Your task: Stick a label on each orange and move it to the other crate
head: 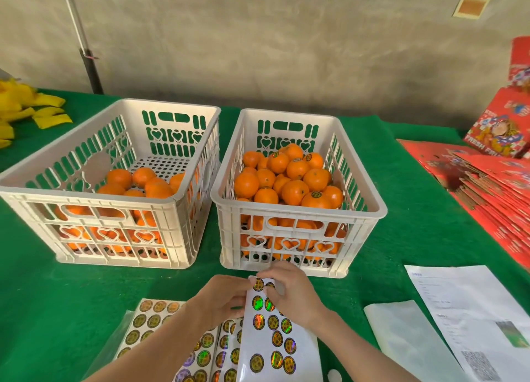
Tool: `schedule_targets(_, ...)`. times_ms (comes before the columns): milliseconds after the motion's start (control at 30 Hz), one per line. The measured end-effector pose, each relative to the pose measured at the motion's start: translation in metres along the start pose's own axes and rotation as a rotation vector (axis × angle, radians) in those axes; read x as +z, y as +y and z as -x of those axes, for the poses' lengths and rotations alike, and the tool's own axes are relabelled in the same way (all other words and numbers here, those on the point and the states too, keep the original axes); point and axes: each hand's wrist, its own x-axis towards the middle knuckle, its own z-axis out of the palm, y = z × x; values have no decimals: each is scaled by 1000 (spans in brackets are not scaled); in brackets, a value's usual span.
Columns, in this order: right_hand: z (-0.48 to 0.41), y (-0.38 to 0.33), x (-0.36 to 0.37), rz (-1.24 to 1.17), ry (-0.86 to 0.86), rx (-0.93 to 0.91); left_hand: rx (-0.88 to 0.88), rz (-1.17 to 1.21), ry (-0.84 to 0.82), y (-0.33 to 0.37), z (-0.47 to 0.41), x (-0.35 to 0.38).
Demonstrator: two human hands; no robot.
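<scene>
Two hands, left hand [226, 298] and right hand [292, 292], pinch one label sheet [275, 350] before two crates [286, 211], both holding oranges [295, 192].

yellow bags [20, 109] far left | red cartons [484, 186] right | printed sheet [464, 304] near right

Two white crates [114, 206] stand side by side at centre frame. Two hands are at lower centre, a left hand [226, 295] and a right hand [289, 292]. Three oranges [295, 192] in the right-of-centre crate show labels [316, 194]. Two white papers [464, 304] lie at lower right. The sticker sheets [275, 338] at the bottom overlap, so perhaps four.
</scene>
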Motion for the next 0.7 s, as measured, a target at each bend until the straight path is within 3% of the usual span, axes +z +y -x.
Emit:
schedule_targets(267, 4, -1, 9, 188, 192, -95, -12, 27, 20, 2, -4, 3)
schedule_targets(400, 5, -2, 7, 99, 99, -10, -17, 16, 14, 4, -3, 5)
schedule_targets(567, 8, -10, 5, -52, 163, 13, -12, 39, 21, 4, -4, 6)
schedule_targets(700, 7, -18, 5, -245, 206, 185, -8, 25, 24, 4, -4, 8)
